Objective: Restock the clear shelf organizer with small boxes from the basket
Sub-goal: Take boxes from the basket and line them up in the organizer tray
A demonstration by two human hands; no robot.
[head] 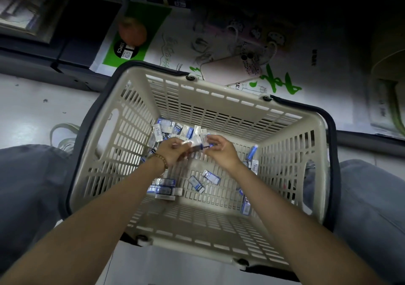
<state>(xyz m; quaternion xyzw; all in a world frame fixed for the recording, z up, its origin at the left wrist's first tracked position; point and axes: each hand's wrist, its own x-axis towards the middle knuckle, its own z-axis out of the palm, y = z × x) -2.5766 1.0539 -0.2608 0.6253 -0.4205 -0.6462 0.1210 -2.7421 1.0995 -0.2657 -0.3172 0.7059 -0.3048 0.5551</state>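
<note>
While left hand (172, 151) and right hand (222, 151) both pinch boxes (197, 147) inside the basket (219, 92), I'd square them before lifting.

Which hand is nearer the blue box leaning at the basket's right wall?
Right. The right hand is just left of that blue box; the left hand is farther left, beyond the right hand, both gripping a small item between them.

Inside the beige basket (219, 93), the left hand (173, 152) and right hand (222, 151) pinch a blurred small box (197, 147) between them. Around them lie scattered boxes (211, 176).
</note>
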